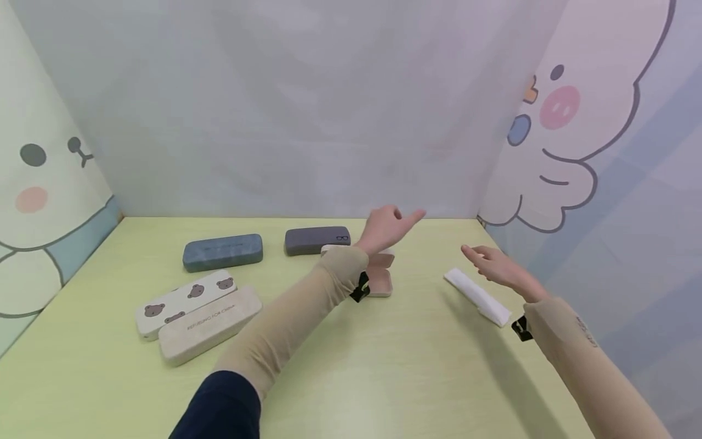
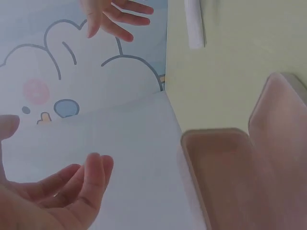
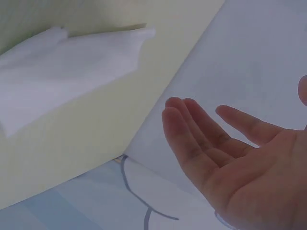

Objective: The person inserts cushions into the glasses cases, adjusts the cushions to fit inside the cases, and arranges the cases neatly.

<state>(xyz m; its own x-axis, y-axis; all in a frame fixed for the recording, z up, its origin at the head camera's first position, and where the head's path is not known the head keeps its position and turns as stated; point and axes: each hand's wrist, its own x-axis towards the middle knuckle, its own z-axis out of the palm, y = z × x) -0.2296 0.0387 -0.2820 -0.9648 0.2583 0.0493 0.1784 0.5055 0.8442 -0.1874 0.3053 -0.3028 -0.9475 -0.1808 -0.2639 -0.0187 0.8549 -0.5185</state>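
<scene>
My left hand (image 1: 386, 228) is held above an open pink glasses case (image 1: 379, 282), its fingers loosely bent with nothing between them. The forearm hides part of that case; the left wrist view shows its lid tilted up and its hollow inside (image 2: 225, 163). Over by the right edge of the table, my right hand (image 1: 498, 267) hovers with relaxed, spread fingers and holds nothing. Below and left of it lies a folded white cloth (image 1: 478, 297), whose loose end (image 3: 72, 72) fans out in the right wrist view.
At the back stand a blue glasses case (image 1: 222, 252) and a dark grey one (image 1: 307, 241). A white bear-print case (image 1: 183, 303) and a beige lettered case (image 1: 211, 326) lie side by side on the left. Printed curtains (image 1: 301, 110) border the table.
</scene>
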